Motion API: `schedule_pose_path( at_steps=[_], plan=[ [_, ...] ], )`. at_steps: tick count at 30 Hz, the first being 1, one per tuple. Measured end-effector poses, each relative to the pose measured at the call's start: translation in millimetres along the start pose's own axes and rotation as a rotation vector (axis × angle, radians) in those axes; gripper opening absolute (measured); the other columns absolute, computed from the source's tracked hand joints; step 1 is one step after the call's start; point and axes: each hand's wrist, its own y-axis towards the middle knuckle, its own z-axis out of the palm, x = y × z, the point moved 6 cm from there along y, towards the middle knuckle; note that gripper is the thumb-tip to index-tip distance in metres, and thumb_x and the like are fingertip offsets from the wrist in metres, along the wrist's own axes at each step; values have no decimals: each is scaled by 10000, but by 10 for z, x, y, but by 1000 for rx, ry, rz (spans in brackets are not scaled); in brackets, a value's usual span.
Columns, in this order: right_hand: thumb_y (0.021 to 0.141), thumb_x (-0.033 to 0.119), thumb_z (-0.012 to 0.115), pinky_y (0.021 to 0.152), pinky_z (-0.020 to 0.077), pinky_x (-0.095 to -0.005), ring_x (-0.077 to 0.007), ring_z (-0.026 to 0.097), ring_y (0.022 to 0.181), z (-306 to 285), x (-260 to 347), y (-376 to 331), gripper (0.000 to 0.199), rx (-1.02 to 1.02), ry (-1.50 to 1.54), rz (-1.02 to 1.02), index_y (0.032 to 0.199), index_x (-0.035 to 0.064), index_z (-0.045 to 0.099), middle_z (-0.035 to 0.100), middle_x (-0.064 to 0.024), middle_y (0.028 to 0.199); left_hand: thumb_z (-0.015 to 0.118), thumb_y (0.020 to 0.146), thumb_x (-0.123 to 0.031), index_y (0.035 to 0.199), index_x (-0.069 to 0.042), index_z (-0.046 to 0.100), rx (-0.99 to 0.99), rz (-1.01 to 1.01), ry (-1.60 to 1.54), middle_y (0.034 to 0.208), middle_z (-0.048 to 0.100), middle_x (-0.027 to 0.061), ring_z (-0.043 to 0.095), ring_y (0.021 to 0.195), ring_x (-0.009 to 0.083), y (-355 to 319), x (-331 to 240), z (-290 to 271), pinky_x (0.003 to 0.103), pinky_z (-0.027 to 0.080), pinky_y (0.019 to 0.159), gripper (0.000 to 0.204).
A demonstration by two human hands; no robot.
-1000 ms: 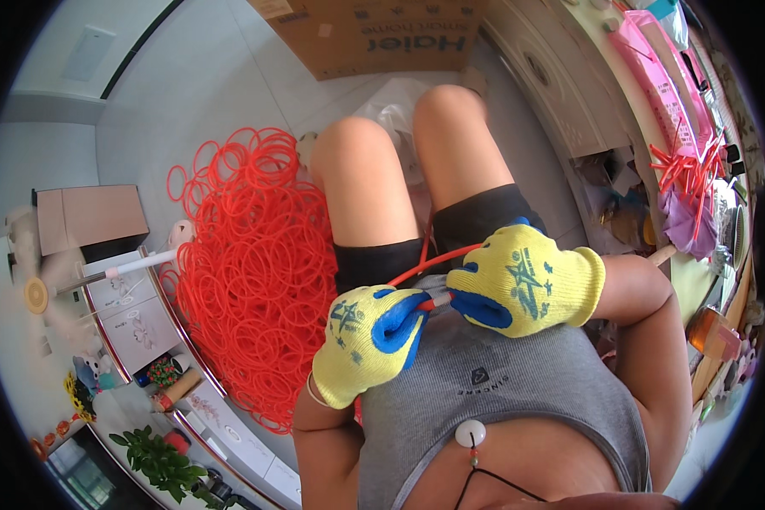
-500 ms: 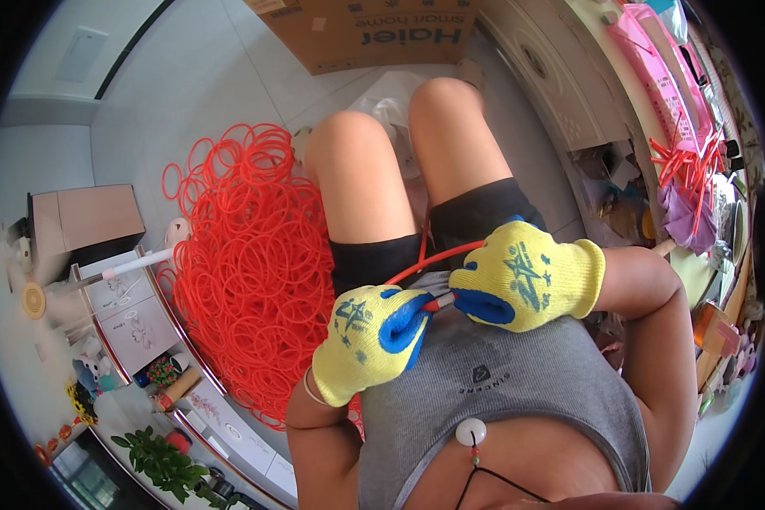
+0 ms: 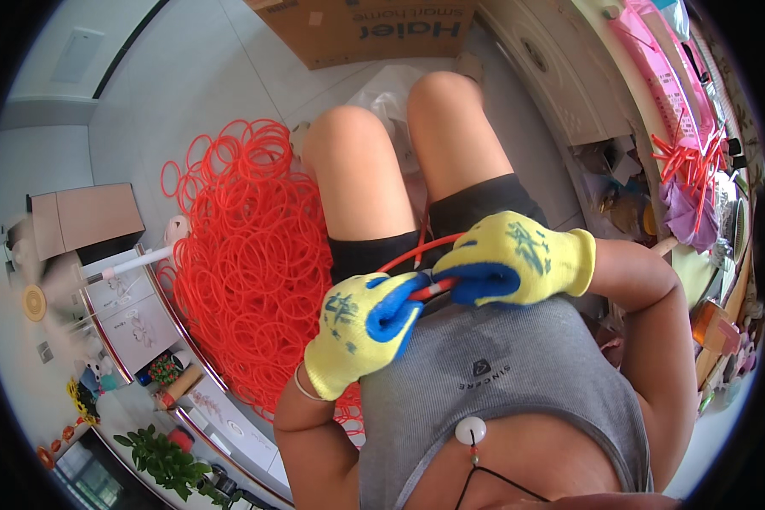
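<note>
Both my hands wear yellow knit gloves with blue coated palms and meet in front of my grey top. My left hand point(image 3: 355, 327) is closed, thumb and fingers pinching one part of a red plastic tube point(image 3: 418, 251). Fingers of my right hand point(image 3: 514, 259) wrap round another part of it. The tube arcs from hand to hand over my lap, forming a loop. Between the thumbs shows a short red stretch with a thin pale band point(image 3: 436, 290); whether the ends fully meet there I cannot tell. Left of my legs lies a large heap of red rings point(image 3: 246, 289).
A cardboard box point(image 3: 382, 34) stands on the floor beyond my knees, near a clear plastic bag point(image 3: 387, 93). At the right, a cluttered counter holds a pink package point(image 3: 667, 85) and loose red tube pieces point(image 3: 693, 161). White drawers point(image 3: 132, 310) and a potted plant point(image 3: 157, 459) are at the left.
Both hands have shifted slightly toward my knees. The pale section between my thumbs has shrunk to a thin band, with red tube on both sides of it.
</note>
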Motion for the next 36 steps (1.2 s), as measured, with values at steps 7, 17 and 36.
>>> schedule_pose_path(
  at_steps=[7, 17, 36],
  plan=[
    [832, 158, 740, 736, 582, -391, -314, 712, 815, 42, 35, 60, 327, 4, -24, 224, 1106, -14, 689, 726, -163, 992, 769, 749, -45, 964, -25, 732, 36, 134, 63, 862, 723, 130, 681, 719, 333, -103, -19, 78, 417, 546, 676, 219],
    [815, 213, 738, 633, 542, -391, -300, 672, 695, 153, 44, 45, 356, -9, -52, 272, 1116, 28, 696, 693, -116, 822, 704, 770, -80, 894, -18, 688, 124, 164, 95, 747, 662, 120, 621, 612, 301, -94, -18, 210, 409, 487, 555, 140],
    [1075, 268, 477, 1052, 456, -338, -240, 577, 1238, -454, -490, 276, 465, -227, 92, 311, 1432, -30, 485, 583, -150, 1367, 522, 1024, -264, 1010, 120, 655, -241, -556, -900, 555, 368, -42, 357, 488, 71, -168, 591, -152, 264, 342, 499, 407]
  ],
)
